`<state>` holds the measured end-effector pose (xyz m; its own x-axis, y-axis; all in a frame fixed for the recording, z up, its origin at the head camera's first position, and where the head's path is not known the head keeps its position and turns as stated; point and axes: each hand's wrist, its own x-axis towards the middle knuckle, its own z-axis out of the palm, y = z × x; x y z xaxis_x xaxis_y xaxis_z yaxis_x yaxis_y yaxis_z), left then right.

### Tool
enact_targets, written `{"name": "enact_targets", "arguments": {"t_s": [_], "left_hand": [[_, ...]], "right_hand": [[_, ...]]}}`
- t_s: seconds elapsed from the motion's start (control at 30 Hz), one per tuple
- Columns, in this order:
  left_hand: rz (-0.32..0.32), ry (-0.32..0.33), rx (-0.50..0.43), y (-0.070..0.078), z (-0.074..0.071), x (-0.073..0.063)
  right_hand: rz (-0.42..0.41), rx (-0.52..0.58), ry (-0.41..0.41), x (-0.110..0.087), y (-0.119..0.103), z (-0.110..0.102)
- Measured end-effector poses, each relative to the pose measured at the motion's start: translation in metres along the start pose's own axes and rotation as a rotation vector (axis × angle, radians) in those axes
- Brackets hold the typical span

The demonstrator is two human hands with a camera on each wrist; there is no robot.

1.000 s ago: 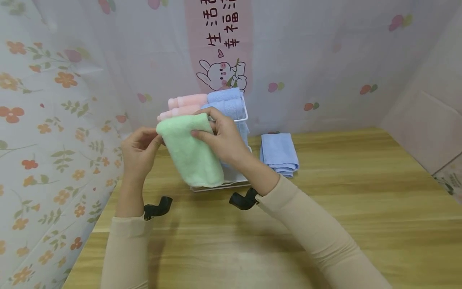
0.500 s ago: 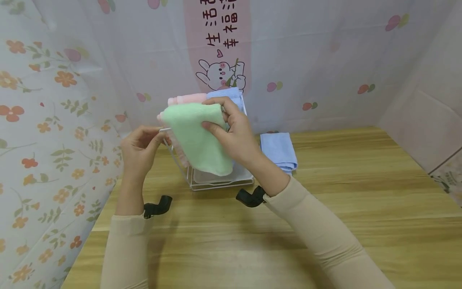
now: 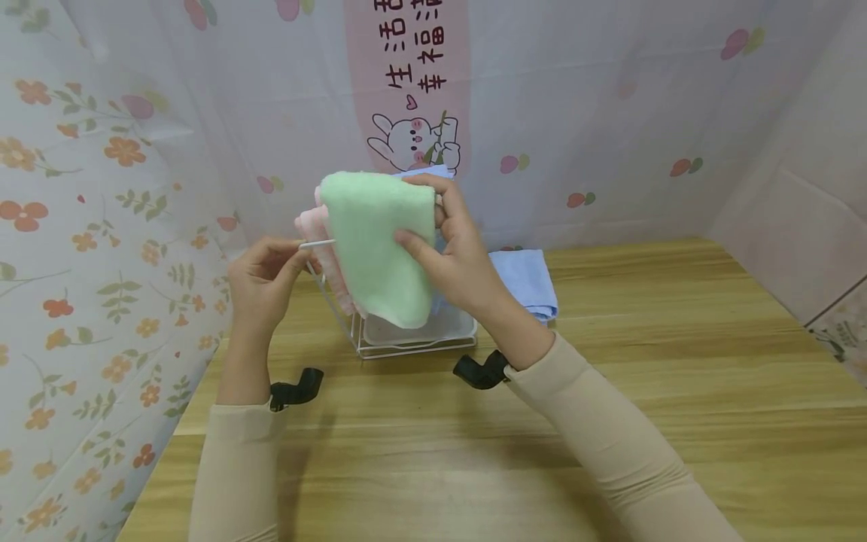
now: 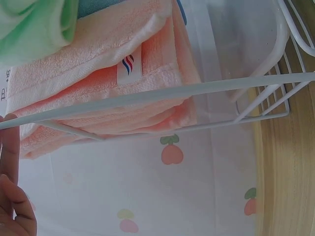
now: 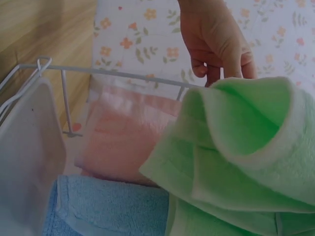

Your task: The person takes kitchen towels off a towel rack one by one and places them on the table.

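My right hand [image 3: 460, 260] grips a folded light green towel [image 3: 379, 248], thumb on its front face and fingers behind. The towel hangs over the white wire rack [image 3: 416, 351]. With thumb and fingertips, my left hand [image 3: 264, 282] pinches the rack's upper left corner. Folded pink towels [image 4: 98, 64], one with a small label, stand inside along the left side. Beside them are blue towels [image 5: 113, 204], mostly hidden by the green towel in the head view. A loose fold opens at the green towel's edge in the right wrist view.
Another folded blue towel [image 3: 524, 282] lies on the wooden table [image 3: 420, 452] right of the rack. A whitish plastic tray [image 3: 447, 325] sits in the rack's bottom. Patterned cloth hangs behind and on the left. Black camera mounts [image 3: 298, 388] stick out at both wrists.
My right hand has carried the green towel up and to the right, away from the rack's left corner, uncovering the rack's front and tray. My left hand has stayed put.
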<state>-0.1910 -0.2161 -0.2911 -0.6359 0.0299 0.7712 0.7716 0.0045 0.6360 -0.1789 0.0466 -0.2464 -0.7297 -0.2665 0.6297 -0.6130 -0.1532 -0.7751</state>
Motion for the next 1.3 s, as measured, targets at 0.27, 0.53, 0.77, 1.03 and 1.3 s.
{"name": "enact_targets", "arguments": {"t_s": [0.27, 0.53, 0.77, 1.03, 1.3], "left_hand": [[0.002, 0.004, -0.008, 0.001, 0.001, 0.0], [-0.006, 0.015, -0.005, 0.001, 0.001, 0.0], [0.001, 0.009, 0.008, 0.001, 0.002, -0.001], [0.012, 0.002, 0.0, -0.001, 0.002, -0.001], [0.01, 0.007, -0.011, -0.002, 0.001, 0.0]], "right_hand": [[-0.029, 0.011, 0.076, 0.001, 0.0, -0.01], [-0.089, 0.041, 0.181, 0.003, 0.001, -0.017], [-0.163, 0.066, 0.254, 0.004, 0.004, -0.023], [-0.277, 0.08, 0.35, 0.01, 0.004, -0.031], [-0.382, 0.179, 0.43, 0.016, 0.003, -0.038]]}}
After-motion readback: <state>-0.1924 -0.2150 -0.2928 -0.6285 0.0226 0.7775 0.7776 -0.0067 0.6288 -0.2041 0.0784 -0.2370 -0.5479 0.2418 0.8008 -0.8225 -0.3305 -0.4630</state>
